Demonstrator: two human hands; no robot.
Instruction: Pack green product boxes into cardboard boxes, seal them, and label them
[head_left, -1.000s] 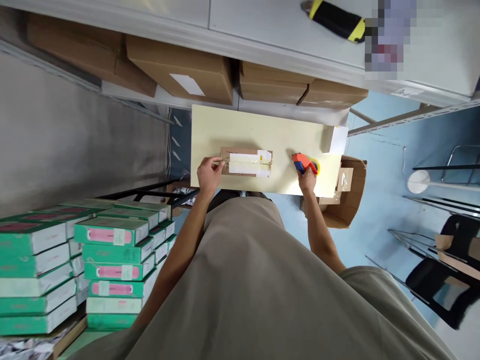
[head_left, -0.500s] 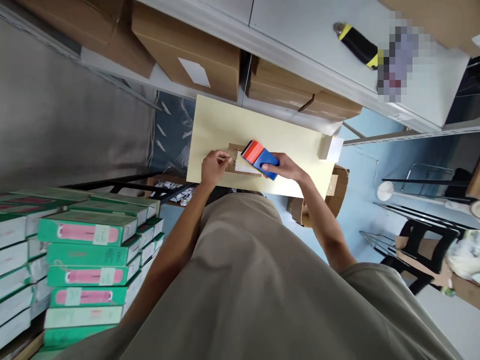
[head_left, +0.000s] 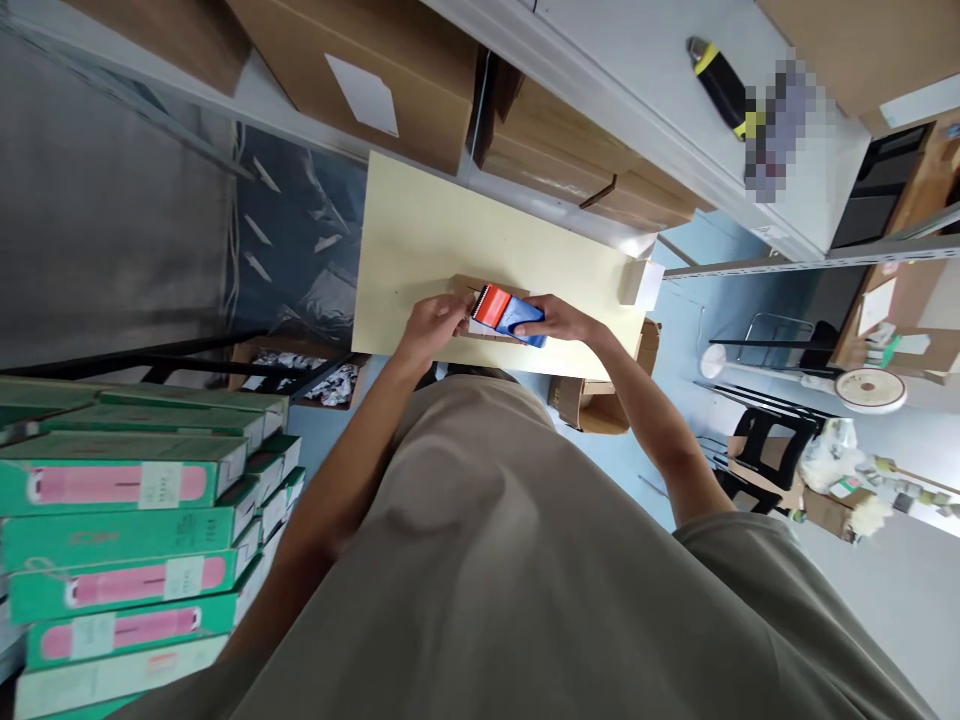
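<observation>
R hand [head_left: 555,318] has its grip clamped on the blue body of the tape dispenser [head_left: 519,316], thumb across the near face, red end w/ dark teeth pointing L. Dispenser sits over the small cardboard box [head_left: 463,284], hiding most of its top; can't tell if it's touching. Box lies flat on the pale yellow tabletop [head_left: 435,225], near the edge closest to the person, w/ a bit of white visible below the dispenser. L hand [head_left: 436,322] is at the L end of the box, fingertips bunched together right by the dispenser's teeth; can't tell if that grip has anything pinched, too small to see. White box [head_left: 642,284] at the R end of the tabletop, well apart from both hands. Open carton [head_left: 604,410] on the floor below that end. Tub of crumpled paper [head_left: 334,385] low on the L, stacked green boxes [head_left: 120,525] w/ pink pics in front of it. Big brown cartons [head_left: 420,75] beyond the tabletop, under the upper shelf [head_left: 622,95]; black/yellow tool [head_left: 721,92] on that shelf.
</observation>
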